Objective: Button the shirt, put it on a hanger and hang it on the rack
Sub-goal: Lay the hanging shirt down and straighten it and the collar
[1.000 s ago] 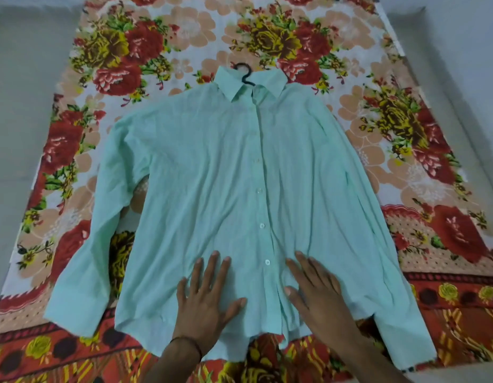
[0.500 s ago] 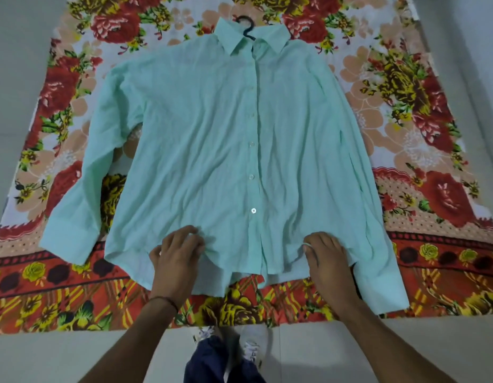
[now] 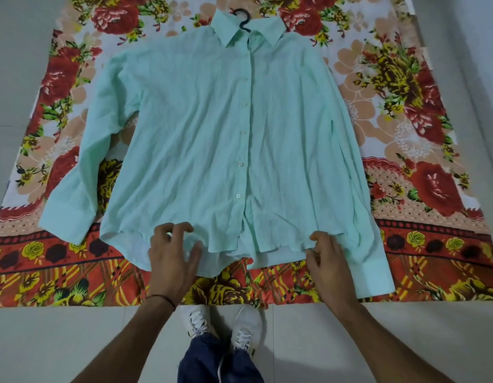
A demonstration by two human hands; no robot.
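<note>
Head view: hanger [image 3: 242,25] hidden inside the shirt [image 3: 212,134] save a dark hook at the collar, shirt flat and buttons up on a floral sheet [image 3: 405,78]. Right hand [image 3: 327,261] pinching the hem; left hand [image 3: 172,255] bent-fingered over the hem, grip hard to make out. Bare floor [image 3: 74,341] beyond the sheet's edges, shoes [image 3: 245,324] just short of its near edge.

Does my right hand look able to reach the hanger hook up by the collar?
Probably yes, with a forward lean. The hanger hook sticks out bare past the collar, nothing over it, but the right hand sits at the hem of the shirt, the far end.
</note>
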